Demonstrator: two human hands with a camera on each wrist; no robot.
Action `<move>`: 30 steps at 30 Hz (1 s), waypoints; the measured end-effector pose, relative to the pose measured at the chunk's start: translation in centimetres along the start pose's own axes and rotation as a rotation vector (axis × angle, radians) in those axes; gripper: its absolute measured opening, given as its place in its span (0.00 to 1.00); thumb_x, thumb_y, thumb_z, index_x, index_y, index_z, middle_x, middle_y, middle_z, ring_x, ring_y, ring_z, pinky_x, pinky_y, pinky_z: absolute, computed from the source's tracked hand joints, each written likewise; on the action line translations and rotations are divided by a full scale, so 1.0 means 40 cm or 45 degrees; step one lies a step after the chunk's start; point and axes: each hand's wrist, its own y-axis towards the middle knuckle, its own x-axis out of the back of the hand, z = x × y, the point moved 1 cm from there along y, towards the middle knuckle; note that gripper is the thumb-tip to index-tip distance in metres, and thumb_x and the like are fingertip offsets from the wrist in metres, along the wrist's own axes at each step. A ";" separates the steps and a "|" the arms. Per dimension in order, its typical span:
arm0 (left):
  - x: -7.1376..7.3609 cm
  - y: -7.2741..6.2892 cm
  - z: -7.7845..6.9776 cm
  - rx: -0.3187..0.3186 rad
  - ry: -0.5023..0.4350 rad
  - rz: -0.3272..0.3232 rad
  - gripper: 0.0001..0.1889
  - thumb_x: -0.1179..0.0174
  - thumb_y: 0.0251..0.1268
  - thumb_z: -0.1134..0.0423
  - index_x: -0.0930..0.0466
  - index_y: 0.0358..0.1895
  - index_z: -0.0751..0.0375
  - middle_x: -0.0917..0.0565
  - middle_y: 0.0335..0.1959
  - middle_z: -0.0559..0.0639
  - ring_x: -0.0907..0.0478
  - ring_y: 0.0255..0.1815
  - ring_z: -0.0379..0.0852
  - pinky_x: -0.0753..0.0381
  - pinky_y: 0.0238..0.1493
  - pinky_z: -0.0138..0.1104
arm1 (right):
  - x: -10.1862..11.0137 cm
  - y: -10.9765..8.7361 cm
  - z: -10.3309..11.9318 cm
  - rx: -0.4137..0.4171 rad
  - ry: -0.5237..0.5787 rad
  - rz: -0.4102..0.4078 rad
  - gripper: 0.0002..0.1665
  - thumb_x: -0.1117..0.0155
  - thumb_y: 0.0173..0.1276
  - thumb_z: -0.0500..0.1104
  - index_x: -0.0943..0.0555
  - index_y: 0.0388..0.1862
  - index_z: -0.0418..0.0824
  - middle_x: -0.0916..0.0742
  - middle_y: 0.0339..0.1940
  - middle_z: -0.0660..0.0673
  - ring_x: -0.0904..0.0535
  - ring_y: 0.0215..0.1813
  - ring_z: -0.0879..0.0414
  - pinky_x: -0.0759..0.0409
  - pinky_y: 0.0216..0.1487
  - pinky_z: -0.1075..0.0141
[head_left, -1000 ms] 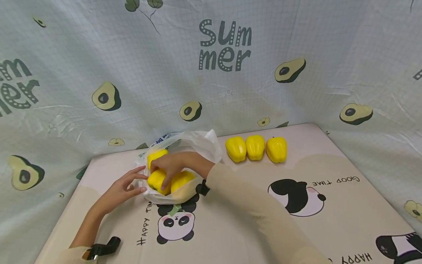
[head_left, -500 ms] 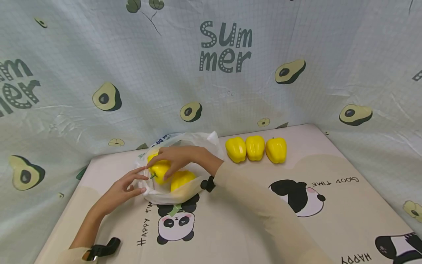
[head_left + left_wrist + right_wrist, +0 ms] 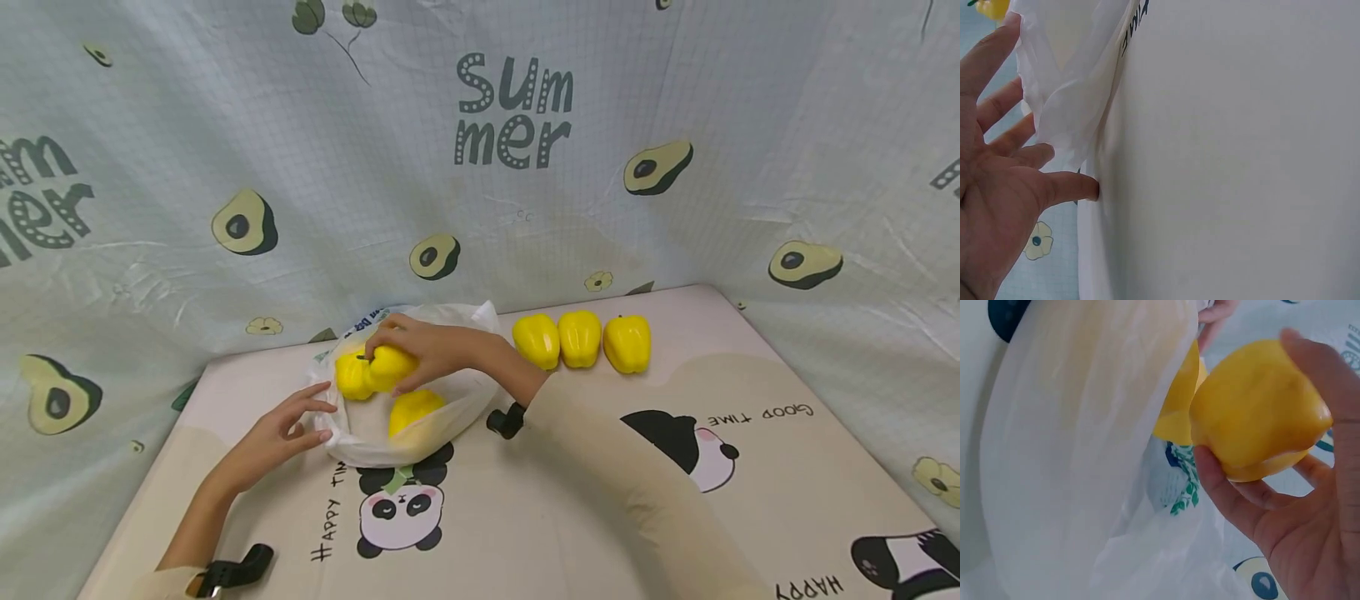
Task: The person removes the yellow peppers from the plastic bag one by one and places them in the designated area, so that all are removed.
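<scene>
A yellow bell pepper is clamped in the curled fingers of the right hand, at the mouth of a white plastic bag holding two more peppers. The left hand, fingers spread, touches the bag's edge. Three peppers line the worktop beside it.

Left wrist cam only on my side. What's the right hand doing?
Observer: The right hand is gripping a yellow pepper with its thumb and fingers, clear in the right wrist view.
Operator: How many others show in the bag?
Observer: Two in the head view: a back-left pepper and a front pepper, the front one partly behind the bag's near side.
Operator: Anything outside it?
Observer: Yes, three yellow peppers in a row on the table, right of the bag in the head view.
</scene>
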 end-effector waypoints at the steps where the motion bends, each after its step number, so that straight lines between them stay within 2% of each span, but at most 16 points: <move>1: 0.000 0.000 0.000 -0.002 -0.002 0.001 0.21 0.35 0.70 0.54 0.21 0.61 0.56 0.44 0.81 0.61 0.53 0.80 0.72 0.40 0.67 0.70 | 0.000 -0.006 -0.004 0.019 0.001 -0.011 0.36 0.24 0.64 0.48 0.31 0.67 0.48 0.33 0.70 0.45 0.34 0.68 0.53 0.32 0.71 0.69; 3: -0.001 -0.001 -0.001 -0.005 -0.003 0.005 0.21 0.35 0.70 0.54 0.21 0.61 0.56 0.44 0.81 0.61 0.53 0.80 0.72 0.40 0.67 0.70 | 0.002 -0.022 -0.007 0.036 0.004 -0.023 0.44 0.21 0.60 0.46 0.35 0.69 0.45 0.34 0.72 0.44 0.36 0.72 0.52 0.35 0.73 0.70; 7: 0.002 -0.001 -0.003 -0.014 -0.002 0.003 0.20 0.35 0.70 0.54 0.21 0.61 0.56 0.43 0.81 0.61 0.52 0.80 0.71 0.40 0.67 0.70 | 0.010 -0.049 -0.010 0.002 0.016 -0.068 0.49 0.19 0.58 0.41 0.38 0.72 0.40 0.36 0.77 0.43 0.39 0.76 0.51 0.38 0.76 0.70; 12: 0.004 -0.003 -0.004 -0.010 -0.003 0.000 0.20 0.34 0.70 0.54 0.21 0.61 0.56 0.43 0.81 0.60 0.52 0.80 0.71 0.40 0.67 0.70 | 0.016 -0.071 -0.013 -0.056 0.027 -0.121 0.47 0.20 0.59 0.42 0.37 0.72 0.39 0.28 0.72 0.45 0.30 0.68 0.55 0.32 0.72 0.72; 15: 0.001 -0.003 -0.001 -0.014 -0.006 0.004 0.20 0.35 0.70 0.55 0.21 0.61 0.56 0.44 0.81 0.61 0.53 0.80 0.72 0.41 0.68 0.71 | 0.009 -0.079 -0.020 -0.038 0.027 -0.138 0.47 0.22 0.61 0.43 0.37 0.74 0.42 0.28 0.72 0.46 0.30 0.67 0.56 0.32 0.71 0.71; 21: -0.005 -0.004 0.001 -0.015 -0.002 0.004 0.20 0.35 0.70 0.54 0.21 0.61 0.56 0.44 0.81 0.62 0.53 0.80 0.72 0.41 0.68 0.70 | -0.003 -0.089 -0.027 -0.025 0.004 -0.134 0.43 0.27 0.66 0.48 0.35 0.77 0.54 0.31 0.72 0.46 0.33 0.68 0.54 0.29 0.71 0.63; 26: -0.006 -0.003 0.002 -0.009 0.007 -0.005 0.20 0.35 0.70 0.54 0.21 0.61 0.57 0.44 0.81 0.62 0.53 0.80 0.72 0.41 0.68 0.70 | -0.016 -0.086 -0.031 -0.036 0.016 -0.153 0.51 0.19 0.58 0.47 0.37 0.76 0.51 0.33 0.70 0.43 0.33 0.67 0.53 0.28 0.70 0.65; 30: -0.008 -0.003 0.002 -0.003 0.003 -0.003 0.20 0.35 0.70 0.54 0.21 0.61 0.57 0.44 0.81 0.62 0.53 0.80 0.72 0.41 0.69 0.70 | -0.031 -0.087 -0.035 -0.103 0.003 -0.186 0.56 0.17 0.56 0.48 0.42 0.77 0.51 0.32 0.68 0.42 0.30 0.63 0.53 0.26 0.67 0.66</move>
